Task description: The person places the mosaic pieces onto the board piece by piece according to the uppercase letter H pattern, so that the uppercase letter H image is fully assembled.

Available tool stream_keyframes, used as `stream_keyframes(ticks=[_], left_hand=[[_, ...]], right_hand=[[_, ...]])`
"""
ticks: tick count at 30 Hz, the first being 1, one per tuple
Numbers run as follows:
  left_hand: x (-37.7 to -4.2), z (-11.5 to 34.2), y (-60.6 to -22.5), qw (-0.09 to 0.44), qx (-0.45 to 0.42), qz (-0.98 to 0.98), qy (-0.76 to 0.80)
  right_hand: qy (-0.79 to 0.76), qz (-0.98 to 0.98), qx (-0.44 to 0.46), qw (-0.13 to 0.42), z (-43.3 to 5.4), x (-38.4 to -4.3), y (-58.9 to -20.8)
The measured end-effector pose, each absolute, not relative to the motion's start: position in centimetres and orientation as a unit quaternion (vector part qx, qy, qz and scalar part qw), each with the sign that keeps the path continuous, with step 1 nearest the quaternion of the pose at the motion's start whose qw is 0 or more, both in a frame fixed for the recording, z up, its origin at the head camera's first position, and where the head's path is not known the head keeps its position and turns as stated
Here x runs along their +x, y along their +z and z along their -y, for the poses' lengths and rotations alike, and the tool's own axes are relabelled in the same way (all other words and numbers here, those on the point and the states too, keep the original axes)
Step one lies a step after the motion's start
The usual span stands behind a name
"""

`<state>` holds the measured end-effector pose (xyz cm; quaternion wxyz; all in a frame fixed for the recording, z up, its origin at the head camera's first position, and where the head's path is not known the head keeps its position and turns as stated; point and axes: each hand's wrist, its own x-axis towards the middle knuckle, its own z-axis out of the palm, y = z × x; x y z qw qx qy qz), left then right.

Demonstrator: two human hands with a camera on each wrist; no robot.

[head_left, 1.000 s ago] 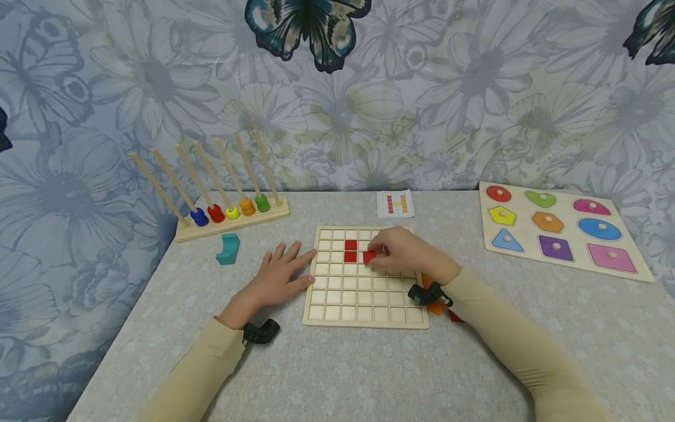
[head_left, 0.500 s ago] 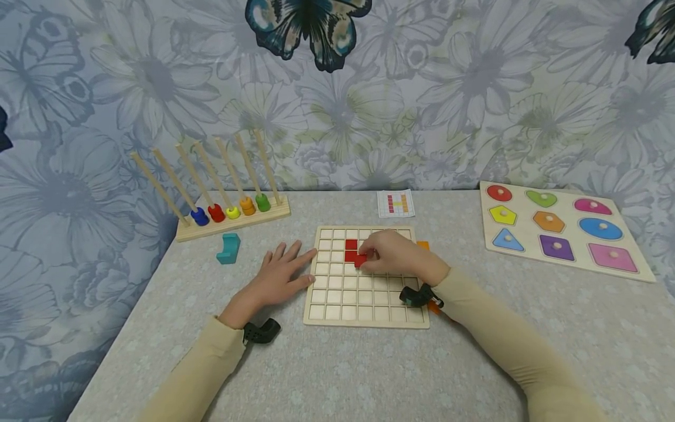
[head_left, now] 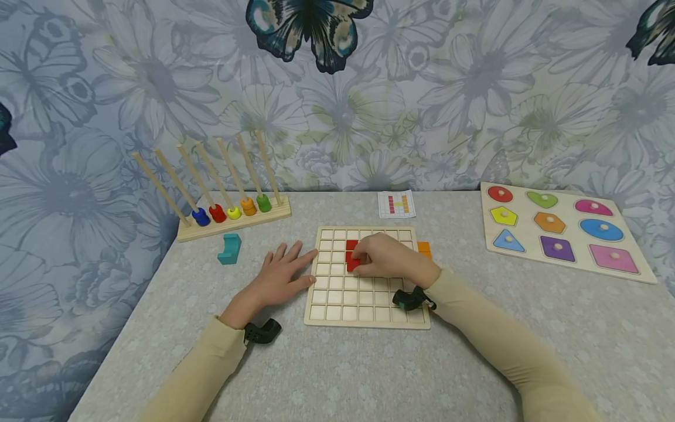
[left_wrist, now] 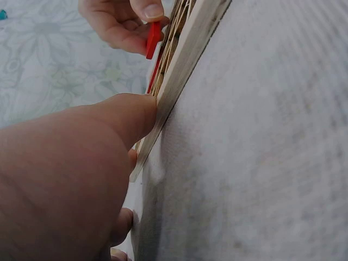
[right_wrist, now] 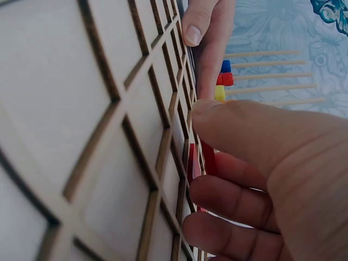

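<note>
A pale wooden grid board (head_left: 349, 298) lies on the table. Thumb and fingers of my right hand (head_left: 392, 259) pinch a red square tile (head_left: 352, 265) over the board's upper middle, just below two red tiles (head_left: 351, 244) set in its cells. The fingers partly cover the lower of these. In the left wrist view the pinched tile (left_wrist: 153, 42) stands tilted above the grid; in the right wrist view my thumb hides part of it. My left hand (head_left: 280, 283) lies with fingers spread, its thumb and index fingertips at the board's left edge.
Orange tiles (head_left: 424, 248) lie by the board's right edge, partly hidden. Behind the board is a pattern card (head_left: 396, 204). A peg stand (head_left: 248, 225) with coloured beads and a teal curved block (head_left: 229, 249) are at left. A shape puzzle board (head_left: 573, 233) lies at right.
My right hand has moved left across the board with the red tile, to just below the two set tiles. The left hand has stayed in place.
</note>
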<state>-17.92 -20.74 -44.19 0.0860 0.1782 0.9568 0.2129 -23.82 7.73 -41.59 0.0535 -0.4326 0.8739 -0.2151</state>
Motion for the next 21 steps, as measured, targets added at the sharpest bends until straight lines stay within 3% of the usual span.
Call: stream_keyframes(ticks=[21], left_hand=[[-18.03, 20.71, -44.24, 0.088, 0.177, -0.958, 0.207]], right_hand=[[-0.192, -0.883, -0.426, 0.05, -6.94, -23.63, -42.01]])
